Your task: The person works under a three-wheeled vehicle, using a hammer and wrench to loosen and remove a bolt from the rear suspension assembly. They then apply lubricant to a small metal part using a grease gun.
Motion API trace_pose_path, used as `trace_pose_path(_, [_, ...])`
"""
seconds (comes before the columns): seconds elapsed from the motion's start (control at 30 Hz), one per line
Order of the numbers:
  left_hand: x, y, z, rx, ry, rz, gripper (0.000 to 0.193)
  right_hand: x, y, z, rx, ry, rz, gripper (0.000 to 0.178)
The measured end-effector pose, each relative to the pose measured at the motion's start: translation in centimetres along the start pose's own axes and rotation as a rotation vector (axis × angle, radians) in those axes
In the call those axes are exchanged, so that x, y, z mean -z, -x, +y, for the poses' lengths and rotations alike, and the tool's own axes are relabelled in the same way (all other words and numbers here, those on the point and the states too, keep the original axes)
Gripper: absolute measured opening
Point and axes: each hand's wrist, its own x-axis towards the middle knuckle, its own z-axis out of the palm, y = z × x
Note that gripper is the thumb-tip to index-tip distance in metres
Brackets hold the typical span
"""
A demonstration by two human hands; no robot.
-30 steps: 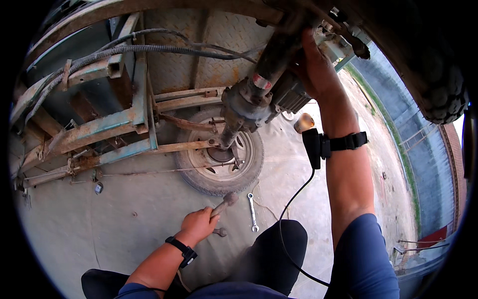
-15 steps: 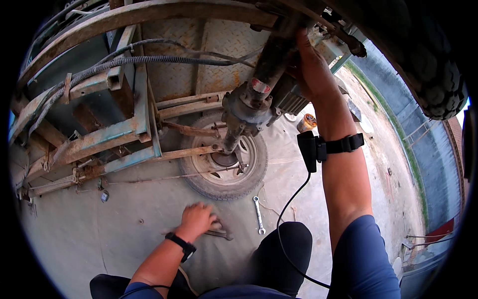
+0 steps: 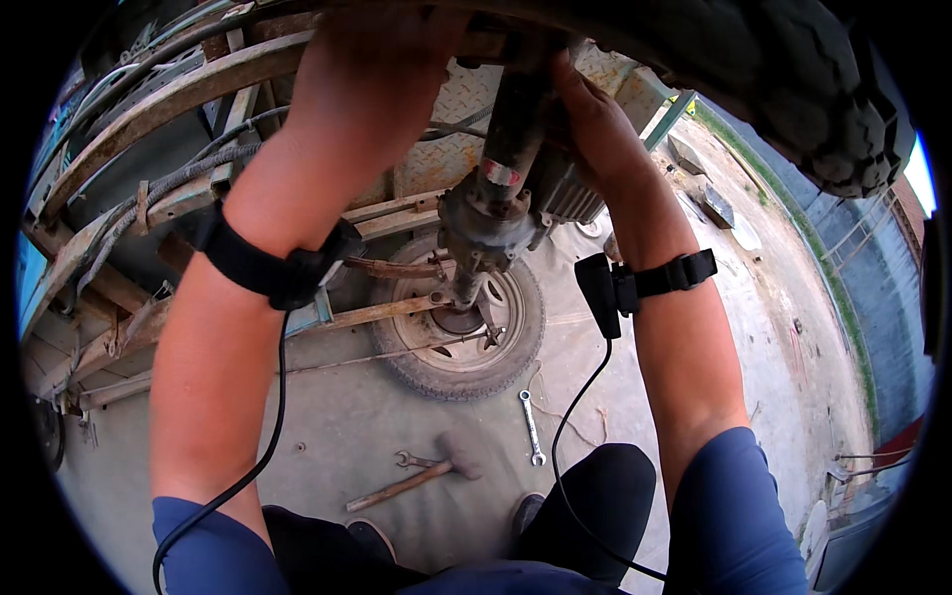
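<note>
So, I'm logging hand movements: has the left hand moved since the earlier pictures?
Yes, upward in the picture: judged against the lower wheel, the left hand was below it and is now well above, left of the dark axle tube.

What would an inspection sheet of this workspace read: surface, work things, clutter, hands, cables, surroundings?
Surface: grey floor, creased in places.
Work things: dark tube above a metal housing.
Clutter: hammer with an open-ended wrench by its head; combination wrench apart to the right, near a thin cord.
Left hand: raised at the top, blurred; grip cannot be told.
Right hand: raised beside the tube, fingers partly hidden; grip cannot be told.
Cables: left wrist cable and right wrist cable, both black, hanging from the straps.
Surroundings: rusty frame left, floor-level wheel, treaded tyre upper right, blue-grey wall.
</note>
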Motion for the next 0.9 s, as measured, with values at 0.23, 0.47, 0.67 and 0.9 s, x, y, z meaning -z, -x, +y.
trace_pose_path(0.23, [0.5, -2.3, -0.7, -0.090, 0.020, -0.097, 0.028, 0.4, 0.0, 0.2, -0.031, -0.104, -0.021, 0.046])
trace_pose_path(0.47, [0.8, -2.9, -1.2, -0.126, 0.038, -0.105, 0.028, 0.2, 0.3, -0.1, 0.032, -0.038, -0.015, 0.073])
trace_pose_path(0.67, [1.2, -3.0, -1.4, -0.149, 0.052, -0.101, 0.029, 0.0, 0.2, -0.1, 0.024, -0.033, -0.024, 0.059])
trace_pose_path(0.9, [1.6, -3.2, -0.7, -0.163, 0.064, -0.054, 0.030, -0.6, 0.7, -0.4, 0.064, -0.077, -0.008, 0.077])
